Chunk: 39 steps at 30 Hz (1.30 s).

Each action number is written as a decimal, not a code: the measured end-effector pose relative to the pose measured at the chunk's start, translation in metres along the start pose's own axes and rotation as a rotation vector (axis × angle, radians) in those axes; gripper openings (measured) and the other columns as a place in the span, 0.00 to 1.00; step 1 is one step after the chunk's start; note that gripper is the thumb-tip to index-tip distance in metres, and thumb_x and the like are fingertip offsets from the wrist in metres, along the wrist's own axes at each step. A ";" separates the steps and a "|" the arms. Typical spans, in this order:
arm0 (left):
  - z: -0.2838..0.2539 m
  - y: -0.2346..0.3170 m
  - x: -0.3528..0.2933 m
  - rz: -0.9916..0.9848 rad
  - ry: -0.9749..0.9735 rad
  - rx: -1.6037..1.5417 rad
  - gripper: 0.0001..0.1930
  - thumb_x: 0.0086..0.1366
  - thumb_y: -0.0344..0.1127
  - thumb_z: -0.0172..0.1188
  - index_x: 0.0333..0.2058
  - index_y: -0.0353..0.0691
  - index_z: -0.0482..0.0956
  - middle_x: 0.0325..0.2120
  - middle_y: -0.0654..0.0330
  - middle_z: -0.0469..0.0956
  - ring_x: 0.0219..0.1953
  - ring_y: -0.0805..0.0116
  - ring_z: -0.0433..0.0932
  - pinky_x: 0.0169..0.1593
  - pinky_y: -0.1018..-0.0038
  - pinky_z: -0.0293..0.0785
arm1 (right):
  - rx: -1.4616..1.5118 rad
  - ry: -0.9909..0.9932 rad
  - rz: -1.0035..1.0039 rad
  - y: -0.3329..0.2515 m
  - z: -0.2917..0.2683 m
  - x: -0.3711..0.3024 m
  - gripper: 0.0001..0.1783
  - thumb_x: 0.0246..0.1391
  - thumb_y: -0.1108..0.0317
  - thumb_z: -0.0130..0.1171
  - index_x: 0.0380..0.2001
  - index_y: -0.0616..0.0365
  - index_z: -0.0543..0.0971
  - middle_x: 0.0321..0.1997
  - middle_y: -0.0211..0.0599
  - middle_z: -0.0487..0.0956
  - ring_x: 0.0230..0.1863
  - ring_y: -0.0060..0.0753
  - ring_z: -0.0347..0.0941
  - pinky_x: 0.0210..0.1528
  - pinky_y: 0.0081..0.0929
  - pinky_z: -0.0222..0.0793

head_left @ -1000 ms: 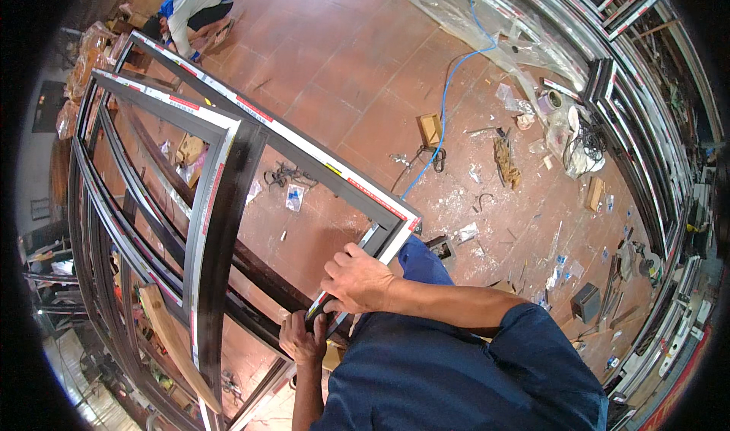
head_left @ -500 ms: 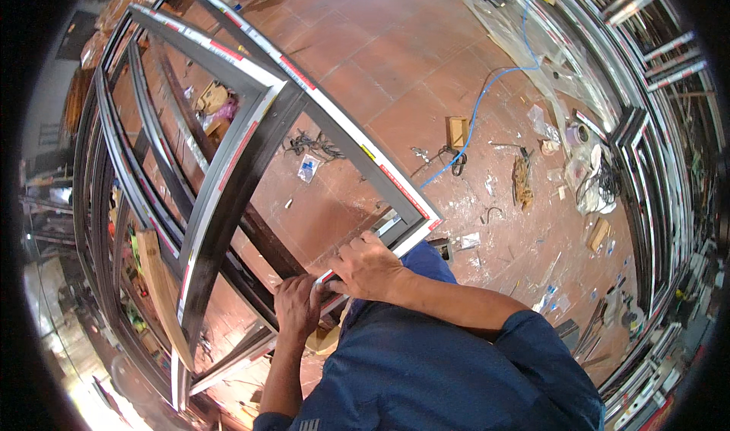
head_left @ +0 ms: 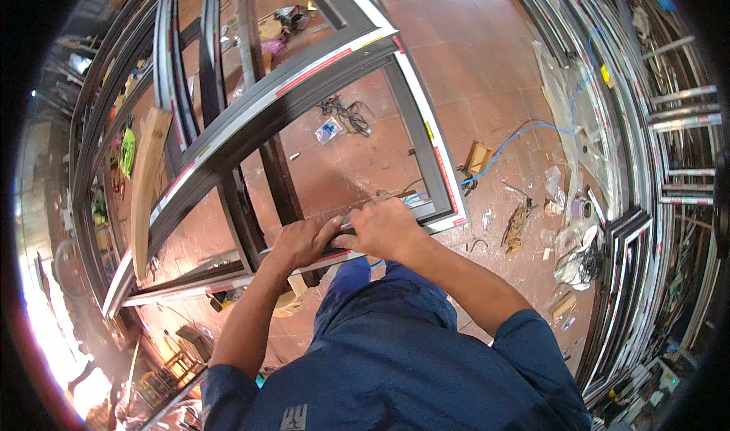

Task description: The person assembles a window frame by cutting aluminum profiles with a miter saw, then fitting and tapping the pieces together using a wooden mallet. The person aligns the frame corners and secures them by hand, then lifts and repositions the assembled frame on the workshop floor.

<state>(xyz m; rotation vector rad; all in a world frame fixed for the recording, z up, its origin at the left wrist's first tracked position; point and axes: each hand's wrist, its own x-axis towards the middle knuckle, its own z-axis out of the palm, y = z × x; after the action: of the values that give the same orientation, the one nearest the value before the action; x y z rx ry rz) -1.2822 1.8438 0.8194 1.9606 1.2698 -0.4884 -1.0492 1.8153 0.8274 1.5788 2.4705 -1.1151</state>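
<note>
A dark grey metal frame, its edges covered with white and red film, stretches in front of me. Both hands rest at its near bar, close together, left of the near right corner. My left hand is closed over this bar, fingers pointing right. Beside it, my right hand is closed with bent fingers and thumb pressed in. A small greyish piece shows between the fingertips of both hands; its kind is hidden. A light wooden board leans against the frame's left part.
More dark metal profiles lie left and beyond. On the tiled floor to the right are a blue hose, a small cardboard box, a tape roll and a clear plastic bag. Stacked profiles line the right side.
My view has shifted, so the frame sits turned and more of my legs shows. Both hands stay at the near bar; the left now lies flatter along it, still beside the right.
</note>
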 end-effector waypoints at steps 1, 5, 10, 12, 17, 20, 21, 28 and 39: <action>0.005 -0.004 0.004 0.087 0.032 -0.027 0.36 0.81 0.65 0.35 0.55 0.43 0.85 0.47 0.38 0.86 0.53 0.35 0.83 0.58 0.45 0.76 | -0.006 0.018 0.001 0.000 0.003 0.000 0.42 0.63 0.27 0.55 0.43 0.62 0.88 0.42 0.53 0.89 0.46 0.53 0.88 0.49 0.48 0.81; 0.002 0.005 0.002 -0.005 -0.011 -0.100 0.36 0.81 0.66 0.35 0.62 0.48 0.83 0.52 0.41 0.85 0.57 0.38 0.82 0.59 0.47 0.76 | -0.035 0.024 0.046 -0.007 0.003 -0.002 0.39 0.65 0.31 0.55 0.44 0.62 0.89 0.42 0.53 0.89 0.49 0.51 0.88 0.54 0.48 0.80; 0.000 0.018 0.005 -0.058 0.025 -0.063 0.38 0.81 0.69 0.32 0.59 0.49 0.85 0.51 0.40 0.85 0.56 0.38 0.83 0.61 0.48 0.77 | -0.024 -0.075 0.089 -0.003 -0.005 0.004 0.38 0.64 0.32 0.55 0.46 0.60 0.89 0.45 0.56 0.89 0.53 0.54 0.86 0.59 0.50 0.78; 0.002 0.015 0.007 -0.080 -0.003 -0.014 0.39 0.80 0.69 0.31 0.56 0.48 0.87 0.51 0.40 0.86 0.55 0.37 0.83 0.61 0.47 0.77 | -0.047 -0.100 0.082 -0.006 -0.012 0.004 0.38 0.64 0.31 0.55 0.47 0.59 0.89 0.46 0.57 0.89 0.55 0.55 0.85 0.60 0.50 0.78; -0.001 0.006 0.012 0.023 -0.097 -0.118 0.43 0.80 0.70 0.29 0.56 0.42 0.85 0.47 0.36 0.86 0.51 0.32 0.84 0.59 0.45 0.75 | -0.053 -0.158 0.112 -0.009 -0.019 0.004 0.43 0.61 0.25 0.56 0.49 0.57 0.89 0.49 0.56 0.89 0.56 0.56 0.85 0.61 0.49 0.77; -0.006 0.004 0.017 0.044 -0.176 -0.106 0.45 0.80 0.72 0.27 0.55 0.41 0.86 0.47 0.34 0.85 0.53 0.33 0.84 0.60 0.46 0.74 | -0.077 -0.157 0.114 -0.010 -0.018 0.009 0.43 0.61 0.23 0.56 0.51 0.54 0.89 0.51 0.55 0.88 0.57 0.57 0.85 0.63 0.51 0.77; 0.001 0.002 0.016 0.044 -0.114 -0.213 0.45 0.80 0.71 0.27 0.55 0.40 0.86 0.46 0.32 0.85 0.54 0.33 0.83 0.62 0.46 0.73 | -0.086 -0.143 0.102 -0.009 -0.014 0.010 0.43 0.61 0.23 0.56 0.52 0.53 0.89 0.52 0.55 0.88 0.57 0.57 0.84 0.63 0.52 0.77; 0.004 -0.006 0.022 0.113 -0.133 -0.147 0.44 0.79 0.71 0.30 0.55 0.38 0.87 0.54 0.33 0.83 0.59 0.33 0.82 0.65 0.46 0.74 | -0.134 -0.189 0.094 -0.011 -0.013 0.016 0.36 0.65 0.27 0.54 0.56 0.44 0.88 0.53 0.57 0.86 0.58 0.61 0.82 0.61 0.56 0.77; 0.020 0.012 -0.024 0.016 0.330 -0.191 0.38 0.72 0.72 0.53 0.41 0.37 0.89 0.42 0.42 0.87 0.48 0.45 0.87 0.53 0.48 0.80 | -0.300 0.270 -0.018 0.020 0.002 -0.018 0.32 0.63 0.35 0.64 0.32 0.57 0.86 0.33 0.46 0.83 0.38 0.54 0.83 0.42 0.49 0.78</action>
<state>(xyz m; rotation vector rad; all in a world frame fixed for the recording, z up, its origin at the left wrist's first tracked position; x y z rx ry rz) -1.2807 1.8113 0.8270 1.9384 1.4420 -0.0293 -1.0255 1.8047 0.8214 1.7107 2.6586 -0.5241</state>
